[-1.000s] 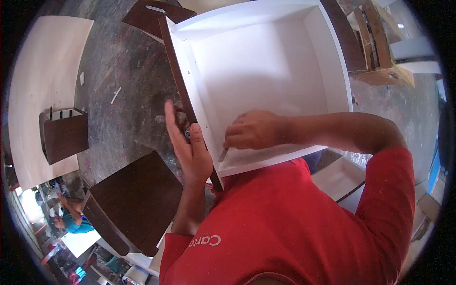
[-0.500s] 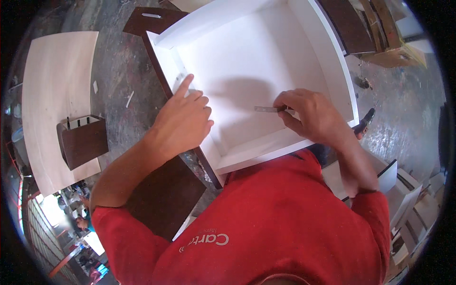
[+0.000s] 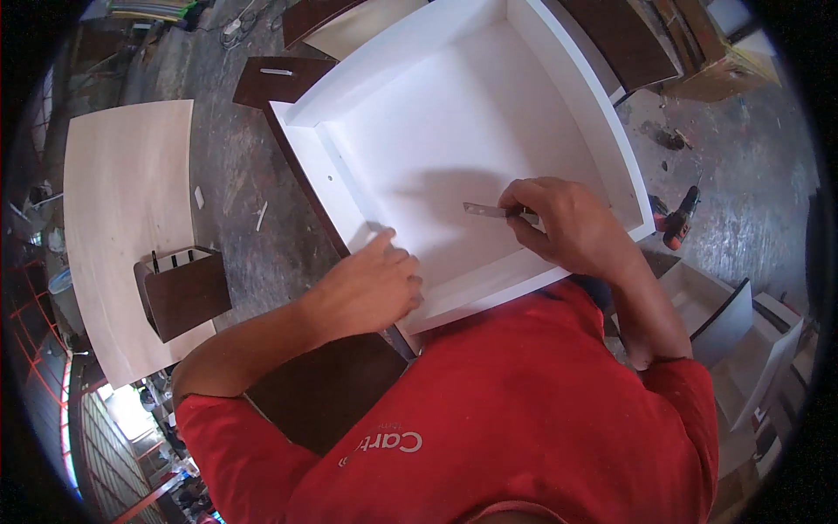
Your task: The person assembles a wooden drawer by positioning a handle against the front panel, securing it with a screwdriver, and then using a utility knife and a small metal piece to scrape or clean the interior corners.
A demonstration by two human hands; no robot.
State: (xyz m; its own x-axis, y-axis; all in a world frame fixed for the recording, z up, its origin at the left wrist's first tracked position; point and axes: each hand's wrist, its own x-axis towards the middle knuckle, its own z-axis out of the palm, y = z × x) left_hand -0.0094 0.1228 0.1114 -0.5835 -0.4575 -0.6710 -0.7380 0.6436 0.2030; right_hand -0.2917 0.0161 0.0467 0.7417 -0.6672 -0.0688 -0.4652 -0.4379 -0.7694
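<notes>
A white open-topped drawer box (image 3: 602, 113) with a dark brown outer panel along its left side sits in front of me. My left hand (image 3: 371, 284) is over its near left corner, index finger stretched toward the inner left wall and the other fingers loosely bent, with nothing visible in it. A small round dark spot shows on that left side, farther up. Over the drawer's near right part, my right hand (image 3: 559, 218) pinches a thin flat metal strip (image 3: 484, 210), whose free end points left. The strip's other end is hidden in my fingers.
At left, a pale wooden panel (image 3: 131, 201) lies on the floor with a small brown box (image 3: 188, 297) on it. A cordless drill (image 3: 681, 218) is right of the drawer. White drawer-like pieces (image 3: 742, 367) are at lower right, brown boards (image 3: 611, 39) at upper right.
My left hand has slid down the drawer's left side toward me, uncovering the small spot. My right hand still holds the strip in about the same place. The view has shifted slightly.
</notes>
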